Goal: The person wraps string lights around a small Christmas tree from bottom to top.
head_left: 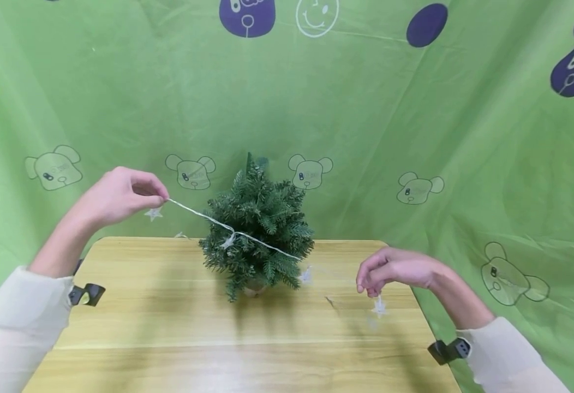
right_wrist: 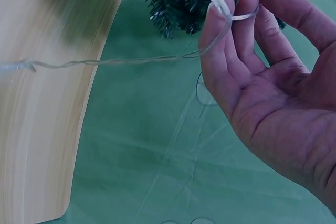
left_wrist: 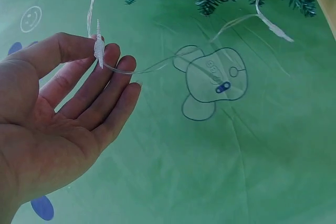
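A string of star lights (head_left: 201,215) stretches across the front of a small artificial Christmas tree (head_left: 262,218) in the head view. My left hand (head_left: 120,196), raised at the tree's left, pinches the thin wire between thumb and index finger. In the left wrist view a star light (left_wrist: 98,51) hangs right at those fingertips, seen edge-on. Lower down, at the tree's right, my right hand (head_left: 400,267) pinches the wire between thumb and fingers. A star (head_left: 378,307) dangles beneath it, and in the right wrist view the wire (right_wrist: 142,61) runs over its fingers. Another star (head_left: 228,240) hangs before the branches.
The tree's pale base (head_left: 254,289) stands on a wooden table (head_left: 179,327), toward its far edge. A green printed cloth (head_left: 365,109) hangs behind and at the sides. Dark wrist cameras (head_left: 449,351) sit at both sleeves.
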A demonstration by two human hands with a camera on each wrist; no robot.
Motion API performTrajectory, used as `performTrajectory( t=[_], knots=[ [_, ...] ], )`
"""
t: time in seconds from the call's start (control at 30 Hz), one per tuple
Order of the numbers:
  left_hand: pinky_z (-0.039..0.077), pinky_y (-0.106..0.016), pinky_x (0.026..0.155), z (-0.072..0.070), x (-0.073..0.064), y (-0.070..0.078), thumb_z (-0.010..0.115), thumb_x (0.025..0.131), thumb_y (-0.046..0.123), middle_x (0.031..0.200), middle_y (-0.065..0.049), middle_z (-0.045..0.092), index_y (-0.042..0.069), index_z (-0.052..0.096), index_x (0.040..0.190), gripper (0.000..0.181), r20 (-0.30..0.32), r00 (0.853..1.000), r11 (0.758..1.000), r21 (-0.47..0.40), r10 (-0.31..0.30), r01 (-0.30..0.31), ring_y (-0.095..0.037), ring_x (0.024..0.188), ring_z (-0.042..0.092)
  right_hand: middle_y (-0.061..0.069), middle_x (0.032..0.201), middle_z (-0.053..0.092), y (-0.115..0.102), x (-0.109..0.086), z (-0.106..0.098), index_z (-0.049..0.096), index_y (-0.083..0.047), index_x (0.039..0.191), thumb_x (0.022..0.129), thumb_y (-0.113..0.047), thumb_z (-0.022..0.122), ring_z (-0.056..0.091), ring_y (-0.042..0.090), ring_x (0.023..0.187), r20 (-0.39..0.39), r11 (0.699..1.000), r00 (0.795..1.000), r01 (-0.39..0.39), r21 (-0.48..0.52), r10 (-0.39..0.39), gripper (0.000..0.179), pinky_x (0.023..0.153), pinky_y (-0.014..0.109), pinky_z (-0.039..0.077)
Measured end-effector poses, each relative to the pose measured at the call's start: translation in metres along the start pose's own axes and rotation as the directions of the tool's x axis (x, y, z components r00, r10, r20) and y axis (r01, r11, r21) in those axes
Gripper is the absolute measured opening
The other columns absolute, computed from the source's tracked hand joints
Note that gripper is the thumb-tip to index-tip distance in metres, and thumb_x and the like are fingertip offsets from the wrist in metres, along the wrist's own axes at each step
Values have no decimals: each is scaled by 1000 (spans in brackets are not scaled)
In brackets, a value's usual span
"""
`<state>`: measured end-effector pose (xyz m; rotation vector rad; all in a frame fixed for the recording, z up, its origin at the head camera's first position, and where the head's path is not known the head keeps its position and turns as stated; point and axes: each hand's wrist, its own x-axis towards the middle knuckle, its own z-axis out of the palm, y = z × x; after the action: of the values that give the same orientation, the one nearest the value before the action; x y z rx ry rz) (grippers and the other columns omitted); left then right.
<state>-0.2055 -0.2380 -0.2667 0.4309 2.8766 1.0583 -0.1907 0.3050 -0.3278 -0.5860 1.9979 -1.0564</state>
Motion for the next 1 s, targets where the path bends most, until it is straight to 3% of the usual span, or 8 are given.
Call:
performTrajectory(
  t=[0.23, 0.33, 0.6, 0.77, 1.0],
  knots=[
    [50, -59, 100, -5, -4, -5, 67, 96, 19, 110, -8, 76, 12, 74, 111, 18, -40, 999, 1000, 0, -29, 29, -28, 107, 69, 18, 94, 73, -10, 3, 9, 73, -3, 103, 96, -17, 65, 71, 27, 83, -8, 998, 1000, -1, -61, 1, 18, 85, 42, 60],
    [49, -58, 102, -5, -5, -3, 68, 96, 19, 111, -8, 76, 12, 73, 112, 18, -22, 1000, 1000, -24, -14, 13, -27, 107, 69, 13, 94, 74, -11, 4, 9, 74, -4, 102, 95, -17, 65, 71, 29, 84, -7, 998, 1000, -2, -69, 2, 17, 86, 43, 59],
    [52, -50, 103, -3, -15, 16, 68, 97, 21, 106, -1, 76, 15, 73, 110, 14, 54, 997, 997, -58, 59, -56, -16, 104, 68, 16, 92, 72, -5, -3, 2, 71, 0, 100, 94, -10, 61, 70, 27, 83, 21, 999, 1000, 8, -49, -7, 15, 85, 44, 59],
    [57, -36, 93, 4, -25, 29, 69, 96, 19, 98, 1, 74, 15, 71, 105, 10, 171, 972, 985, -80, 163, -152, -16, 99, 69, 17, 92, 71, -4, -7, 0, 70, 1, 99, 94, -7, 59, 69, 22, 83, 50, 999, 998, 28, -31, -26, 15, 86, 46, 59],
    [57, -26, 92, 13, -35, 39, 70, 93, 15, 94, 4, 73, 15, 70, 99, 5, 282, 929, 969, -132, 239, -209, -13, 98, 70, 12, 90, 71, -5, -14, -6, 68, 5, 98, 96, -4, 54, 68, 15, 82, 91, 997, 993, 78, -8, -77, 16, 83, 43, 59]
  ],
)
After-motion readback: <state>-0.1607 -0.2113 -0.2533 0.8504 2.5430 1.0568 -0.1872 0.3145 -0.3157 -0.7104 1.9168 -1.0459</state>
